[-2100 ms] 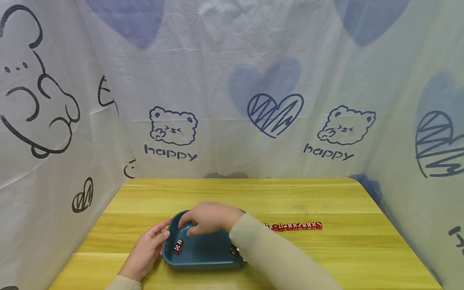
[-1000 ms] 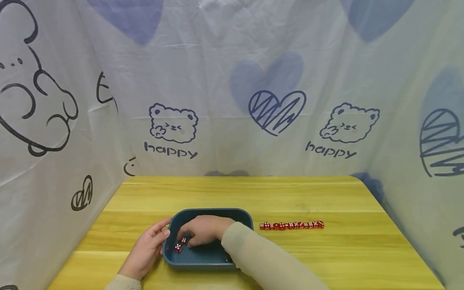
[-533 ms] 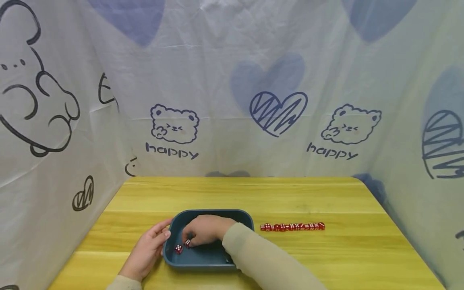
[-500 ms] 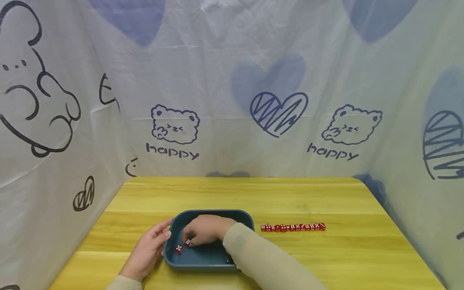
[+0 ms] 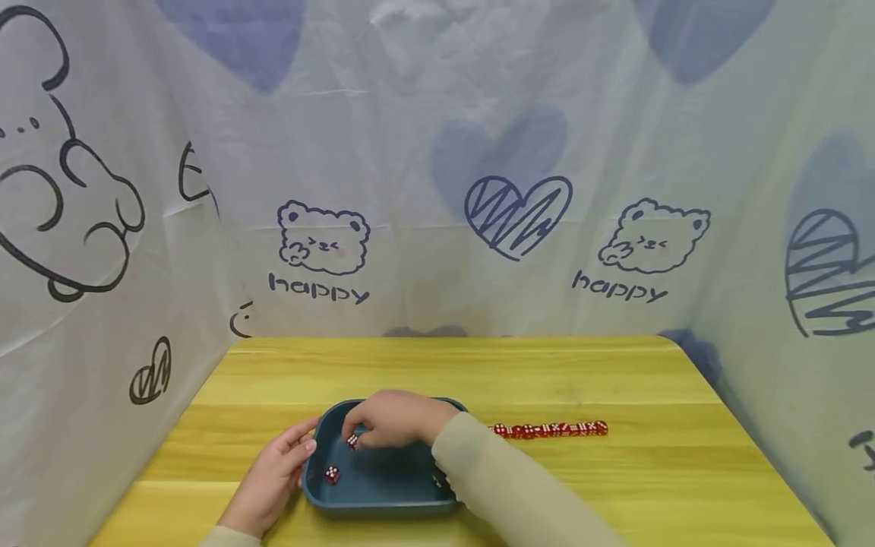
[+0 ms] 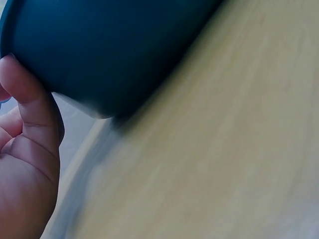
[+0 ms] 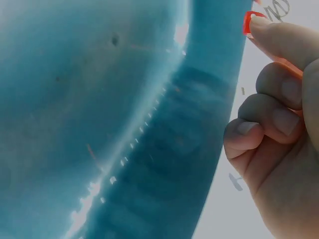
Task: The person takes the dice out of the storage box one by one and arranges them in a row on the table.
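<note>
In the head view, my left hand (image 5: 270,479) holds the left end of a dark blue tray (image 5: 383,501), with thumb and fingers at its rim. The left wrist view has the thumb against the tray's outer wall. My right hand (image 5: 396,418) is over the tray, pinching a red die (image 5: 352,441) with white pips between thumb and index finger. In the right wrist view that die (image 7: 250,25) shows at the fingertips while the other fingers curl in. A second red die (image 5: 332,475) lies on the tray floor near the left end.
To the right of the tray, red dice (image 5: 554,430) form a straight row on the yellow wooden table (image 5: 649,486). A small dark item with pale marks (image 5: 437,481) sits at the tray's right end, partly hidden by my right sleeve. Printed cloth (image 5: 410,152) surrounds the table.
My right hand has closed thumb and finger on one die in the tray and lifted it slightly. My left hand has stayed at the tray's end.
</note>
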`<state>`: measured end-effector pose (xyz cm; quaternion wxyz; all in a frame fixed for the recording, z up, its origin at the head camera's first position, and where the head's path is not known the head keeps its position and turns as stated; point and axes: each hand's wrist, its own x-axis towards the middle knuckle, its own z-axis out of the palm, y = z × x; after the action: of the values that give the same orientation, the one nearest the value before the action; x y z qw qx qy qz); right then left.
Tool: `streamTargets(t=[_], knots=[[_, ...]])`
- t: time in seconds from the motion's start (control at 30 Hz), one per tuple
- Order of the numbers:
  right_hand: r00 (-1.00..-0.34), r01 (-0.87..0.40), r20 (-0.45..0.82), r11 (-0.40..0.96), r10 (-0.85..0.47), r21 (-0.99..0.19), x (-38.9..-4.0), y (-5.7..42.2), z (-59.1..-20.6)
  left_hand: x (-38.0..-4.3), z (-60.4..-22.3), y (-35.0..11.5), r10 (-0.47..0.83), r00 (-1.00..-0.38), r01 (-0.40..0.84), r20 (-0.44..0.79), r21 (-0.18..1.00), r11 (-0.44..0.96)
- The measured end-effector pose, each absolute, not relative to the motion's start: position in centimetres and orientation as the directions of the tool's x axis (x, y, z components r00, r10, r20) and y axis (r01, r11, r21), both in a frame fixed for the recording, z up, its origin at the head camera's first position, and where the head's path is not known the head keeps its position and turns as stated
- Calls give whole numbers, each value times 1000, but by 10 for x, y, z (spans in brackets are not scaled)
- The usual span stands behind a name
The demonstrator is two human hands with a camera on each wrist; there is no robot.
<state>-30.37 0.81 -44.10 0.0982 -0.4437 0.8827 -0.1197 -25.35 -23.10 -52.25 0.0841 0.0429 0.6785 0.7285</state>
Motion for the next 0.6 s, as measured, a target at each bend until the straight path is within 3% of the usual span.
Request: streamTargets(t=[0.6], knots=[[-656, -717, 14, 618, -754, -324, -298, 52, -412, -250, -521, -229, 160, -987, -26, -13, 997, -76]])
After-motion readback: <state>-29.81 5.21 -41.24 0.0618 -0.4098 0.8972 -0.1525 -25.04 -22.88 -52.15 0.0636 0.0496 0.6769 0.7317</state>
